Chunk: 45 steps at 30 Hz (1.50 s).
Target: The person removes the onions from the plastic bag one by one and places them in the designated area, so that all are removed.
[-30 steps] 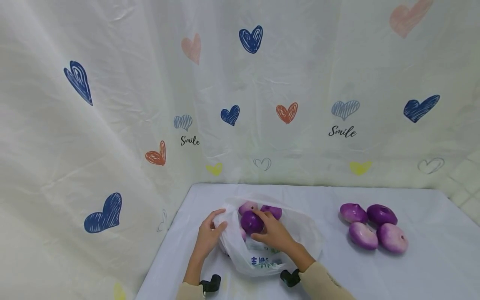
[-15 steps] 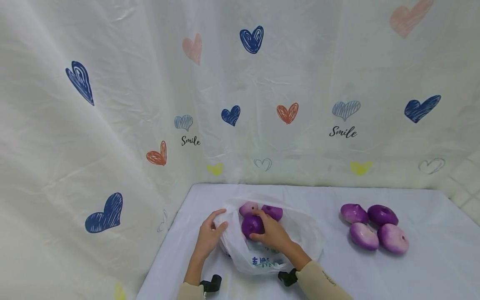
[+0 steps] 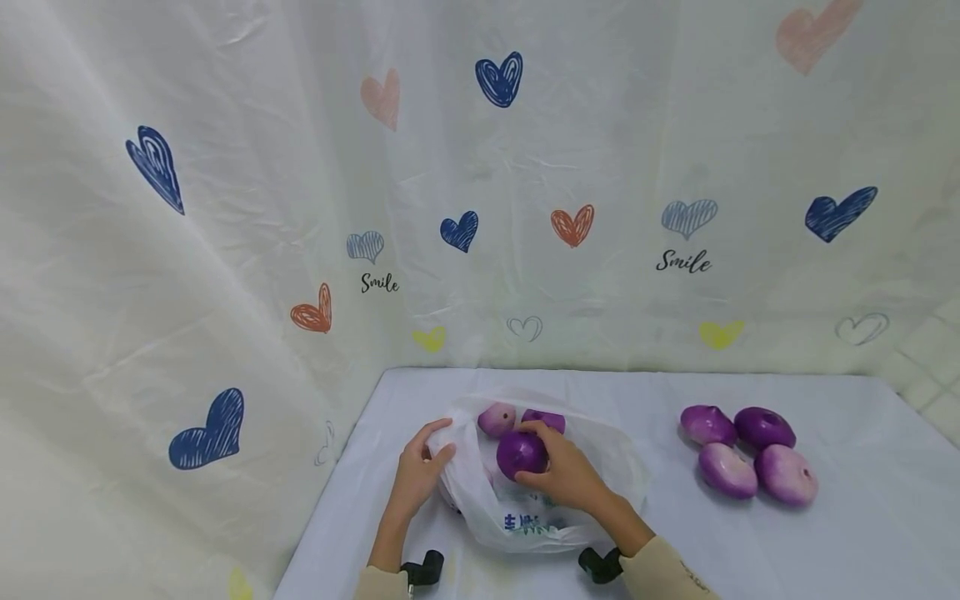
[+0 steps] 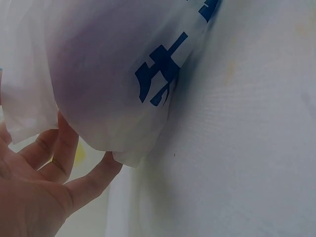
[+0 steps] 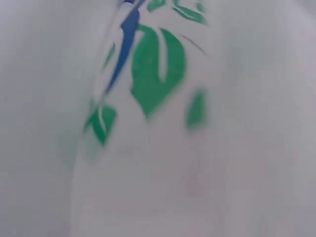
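Note:
A white plastic bag (image 3: 480,518) with blue and green print lies on the table, its mouth spread. My left hand (image 3: 416,475) holds the left rim of the bag. In the left wrist view, fingers of the left hand (image 4: 37,192) touch the lower edge of the bag (image 4: 113,74). Inside the bag mouth, my right hand (image 3: 572,475) grips a dark purple onion (image 3: 519,455) between thumb and fingers. Behind it in the bag sit a paler onion (image 3: 496,419) and another purple onion (image 3: 553,419). The right wrist view holds only printed bag plastic (image 5: 158,173), hiding that hand.
To the right of the bag, several purple onions (image 3: 726,472) sit in a cluster on the white-covered table (image 3: 862,533). A white curtain (image 3: 615,142) printed with hearts hangs behind the table and along its left side.
The gripped onion has turned and shifted slightly right with my right hand, and the pale onion behind shows more. The left hand stays at the bag rim.

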Available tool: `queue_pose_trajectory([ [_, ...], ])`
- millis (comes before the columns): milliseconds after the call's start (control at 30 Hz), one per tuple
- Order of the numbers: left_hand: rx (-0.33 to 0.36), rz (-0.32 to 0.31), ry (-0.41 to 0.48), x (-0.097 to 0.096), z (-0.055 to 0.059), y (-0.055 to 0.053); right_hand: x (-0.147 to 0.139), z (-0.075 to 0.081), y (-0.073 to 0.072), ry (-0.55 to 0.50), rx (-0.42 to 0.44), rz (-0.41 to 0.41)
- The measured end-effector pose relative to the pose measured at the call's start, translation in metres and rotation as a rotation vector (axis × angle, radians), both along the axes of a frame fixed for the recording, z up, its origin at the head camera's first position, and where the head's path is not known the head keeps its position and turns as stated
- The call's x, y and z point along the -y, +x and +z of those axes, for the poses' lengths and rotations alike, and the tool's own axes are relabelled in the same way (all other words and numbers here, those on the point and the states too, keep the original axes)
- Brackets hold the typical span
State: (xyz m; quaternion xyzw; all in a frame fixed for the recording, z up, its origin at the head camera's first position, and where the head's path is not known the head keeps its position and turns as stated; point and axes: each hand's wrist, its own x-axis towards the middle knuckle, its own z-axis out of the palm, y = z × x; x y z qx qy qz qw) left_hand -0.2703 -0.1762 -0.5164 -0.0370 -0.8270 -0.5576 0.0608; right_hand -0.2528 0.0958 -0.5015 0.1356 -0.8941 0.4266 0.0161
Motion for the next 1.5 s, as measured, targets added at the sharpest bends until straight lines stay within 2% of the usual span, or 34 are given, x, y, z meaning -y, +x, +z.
queue_pose_trajectory([
  [200, -0.003, 0.01, -0.01, -0.001, -0.001, 0.0, -0.021, 0.011, 0.01, -0.041, 0.001, 0.007],
  [367, -0.003, 0.013, -0.006, -0.001, -0.001, 0.001, -0.039, 0.02, 0.019, -0.064, -0.009, 0.052],
  [567, -0.008, 0.015, -0.01, -0.001, -0.002, 0.0, -0.057, 0.022, 0.03, -0.092, -0.046, 0.13],
  [733, -0.008, 0.002, 0.005, 0.0, -0.001, 0.001, -0.071, 0.021, 0.038, -0.118, -0.102, 0.137],
  [1033, -0.005, -0.002, 0.014, -0.002, 0.001, 0.001, -0.105, 0.029, 0.053, -0.151, -0.266, 0.087],
  [1167, -0.004, -0.002, 0.014, -0.003, 0.001, 0.001, -0.121, 0.034, 0.058, -0.157, -0.332, 0.039],
  [1333, -0.004, 0.0, 0.005, -0.002, 0.002, 0.001, -0.143, 0.04, 0.06, -0.132, -0.348, -0.048],
  [1500, -0.003, 0.001, 0.0, -0.002, 0.002, 0.001, -0.163, 0.048, 0.057, -0.115, -0.323, -0.151],
])
